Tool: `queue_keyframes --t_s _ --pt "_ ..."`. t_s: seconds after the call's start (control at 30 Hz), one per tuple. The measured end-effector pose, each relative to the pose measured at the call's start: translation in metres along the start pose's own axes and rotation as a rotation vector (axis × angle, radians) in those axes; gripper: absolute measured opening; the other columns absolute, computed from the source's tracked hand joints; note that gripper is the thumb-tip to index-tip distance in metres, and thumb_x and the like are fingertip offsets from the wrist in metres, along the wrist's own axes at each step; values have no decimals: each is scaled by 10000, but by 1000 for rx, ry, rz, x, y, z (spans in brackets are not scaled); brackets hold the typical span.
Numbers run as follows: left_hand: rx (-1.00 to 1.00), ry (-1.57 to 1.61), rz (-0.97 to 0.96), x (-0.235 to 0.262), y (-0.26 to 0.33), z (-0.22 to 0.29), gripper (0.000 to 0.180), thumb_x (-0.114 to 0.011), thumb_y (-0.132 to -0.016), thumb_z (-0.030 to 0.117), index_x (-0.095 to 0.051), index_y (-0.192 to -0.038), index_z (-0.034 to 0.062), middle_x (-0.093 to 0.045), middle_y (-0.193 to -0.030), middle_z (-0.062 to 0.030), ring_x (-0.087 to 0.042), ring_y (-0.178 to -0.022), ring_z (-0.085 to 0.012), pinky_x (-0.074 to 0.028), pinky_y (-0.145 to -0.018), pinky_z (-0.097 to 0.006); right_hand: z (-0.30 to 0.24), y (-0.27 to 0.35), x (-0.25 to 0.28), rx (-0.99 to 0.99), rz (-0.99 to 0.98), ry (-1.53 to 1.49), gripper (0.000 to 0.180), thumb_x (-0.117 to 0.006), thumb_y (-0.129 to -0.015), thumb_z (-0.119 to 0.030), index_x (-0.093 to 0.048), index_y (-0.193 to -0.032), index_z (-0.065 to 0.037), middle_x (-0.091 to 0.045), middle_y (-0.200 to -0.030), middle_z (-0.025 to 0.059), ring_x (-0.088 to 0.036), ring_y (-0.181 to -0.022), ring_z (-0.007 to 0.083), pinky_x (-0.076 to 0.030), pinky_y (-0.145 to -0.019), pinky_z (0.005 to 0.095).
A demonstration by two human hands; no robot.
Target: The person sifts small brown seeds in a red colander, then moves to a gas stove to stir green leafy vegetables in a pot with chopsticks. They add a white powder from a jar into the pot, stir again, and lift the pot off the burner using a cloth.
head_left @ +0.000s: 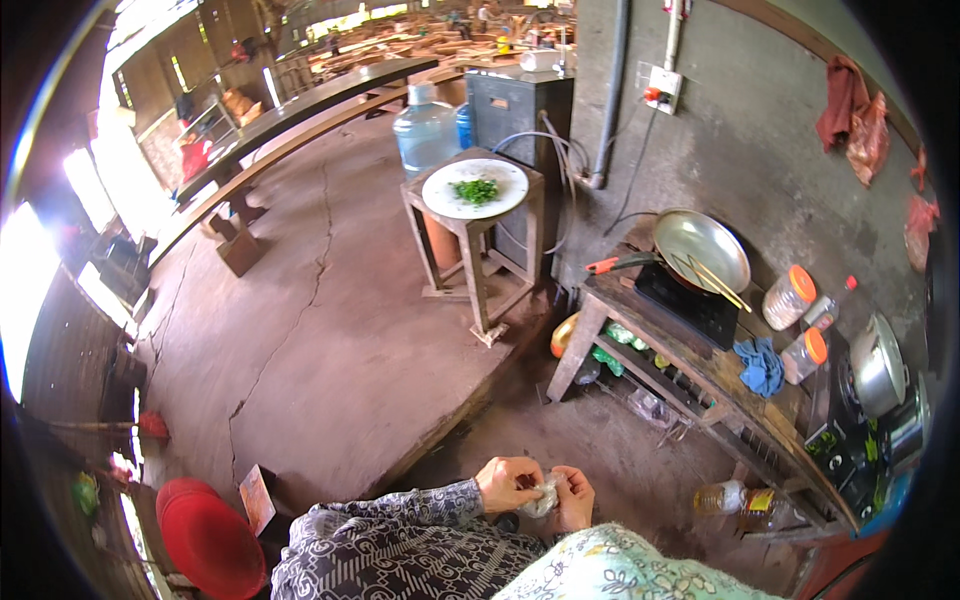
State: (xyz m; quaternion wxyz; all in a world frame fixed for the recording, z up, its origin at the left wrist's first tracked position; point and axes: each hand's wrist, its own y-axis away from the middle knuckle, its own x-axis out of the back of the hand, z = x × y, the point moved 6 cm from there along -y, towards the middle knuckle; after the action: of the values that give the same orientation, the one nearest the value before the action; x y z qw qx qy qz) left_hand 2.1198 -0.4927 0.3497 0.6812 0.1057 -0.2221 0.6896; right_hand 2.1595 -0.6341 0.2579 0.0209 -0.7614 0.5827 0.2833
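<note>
Both hands, left hand [508, 484] and right hand [575, 497], are closed together on a small crumpled clear plastic bag [543, 495], low before the body; it seems not opened yet.

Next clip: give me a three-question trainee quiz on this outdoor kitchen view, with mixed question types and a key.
1. True or false: both hands grip the small pale crumpled item together.
2. What lies on the round white board atop the wooden stool? A) chopped greens B) sliced bread C) eggs
3. Fill in: a pair of ______ rests in the metal wok on the black cooktop.

Key
1. True: left hand and right hand both pinch it.
2. A: chopped greens.
3. Chopsticks.
</note>
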Motion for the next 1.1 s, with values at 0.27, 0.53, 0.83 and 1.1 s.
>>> queue_keyframes --t_s 0.27,0.53,0.83,1.1 --pt "87 273 94 -16 21 -1 157 -670 -754 67 -537 -825 20 -577 -780 -56 -570 -680 -122 -476 -622 -269 4 11 -11 22 -191 -9 91 -657 -878 -93 -620 -919 -20 -651 -834 29 -582 -696 71 -466 -634 216" --pt "147 240 89 -23 35 0 177 -688 -760 87 -548 -848 22 -596 -782 -48 -566 -655 -107 -472 -593 -264 -2 23 4 197 -129 139 84 -628 -862 -21 -627 -945 -5 -640 -855 16 -572 -730 70 -462 -670 215" --pt "117 226 144 -16 38 1 184 -681 -778 106 -552 -881 26 -606 -750 -53 -574 -594 -100 -464 -532 -265 -33 54 -11 -2 -290 194 260 -647 -859 -26 -624 -1108 41 -656 -952 40 -589 -837 87 -465 -751 219" --pt "-82 12 84 -34 50 16 198 -670 -709 70 -547 -856 16 -572 -769 -107 -580 -584 -192 -459 -526 -301 -16 60 -5 136 -214 279 307 -590 -811 60 -532 -1100 -26 -611 -893 18 -574 -820 83 -446 -715 210"
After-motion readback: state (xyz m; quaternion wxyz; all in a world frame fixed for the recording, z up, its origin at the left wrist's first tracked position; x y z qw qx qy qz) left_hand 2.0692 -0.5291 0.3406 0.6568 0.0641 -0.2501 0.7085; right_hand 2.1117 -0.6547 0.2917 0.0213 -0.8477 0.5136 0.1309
